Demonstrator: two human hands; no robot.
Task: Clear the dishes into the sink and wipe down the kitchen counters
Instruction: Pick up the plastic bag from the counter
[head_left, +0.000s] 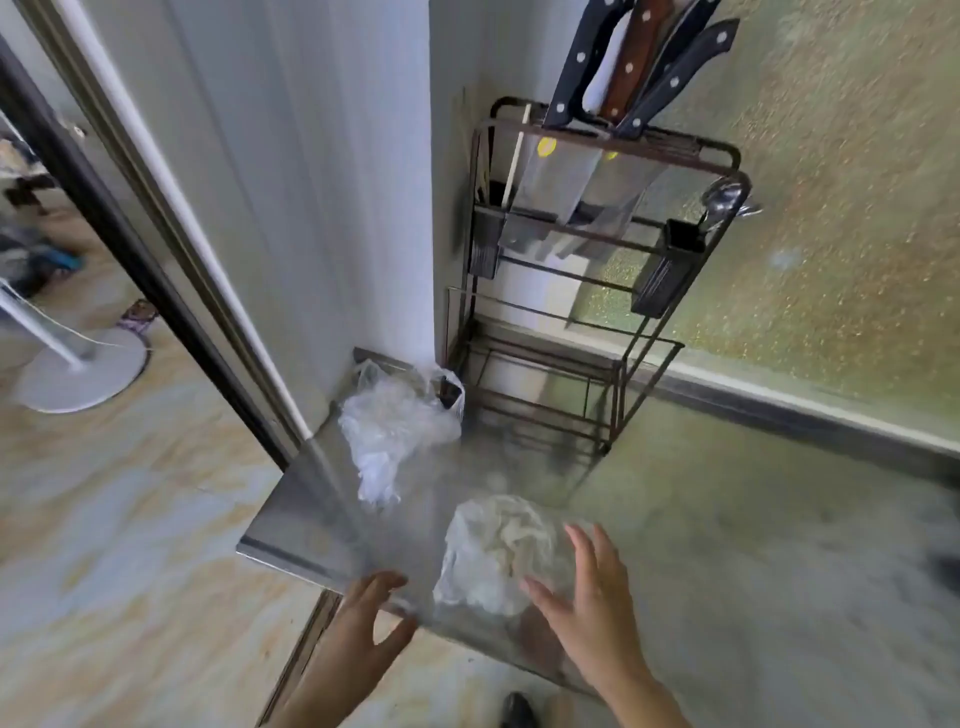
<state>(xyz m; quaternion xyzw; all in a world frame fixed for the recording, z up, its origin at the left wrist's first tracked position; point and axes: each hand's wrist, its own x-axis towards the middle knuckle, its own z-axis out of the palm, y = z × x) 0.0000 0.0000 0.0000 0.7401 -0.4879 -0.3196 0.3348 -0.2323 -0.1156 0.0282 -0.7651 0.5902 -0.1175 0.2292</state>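
Observation:
A crumpled whitish cloth inside a clear plastic bag lies on the stainless steel counter near its front edge. My right hand hovers just right of it, fingers spread and straight, fingertips at the bag's edge. My left hand is at the counter's front edge, fingers relaxed, holding nothing. A second bunched clear plastic bag sits in the back left corner against the wall.
A dark wire rack stands at the back of the counter with several knives and cleavers, plus a spoon at its right. A frosted window is behind it. A fan base stands on the floor at left.

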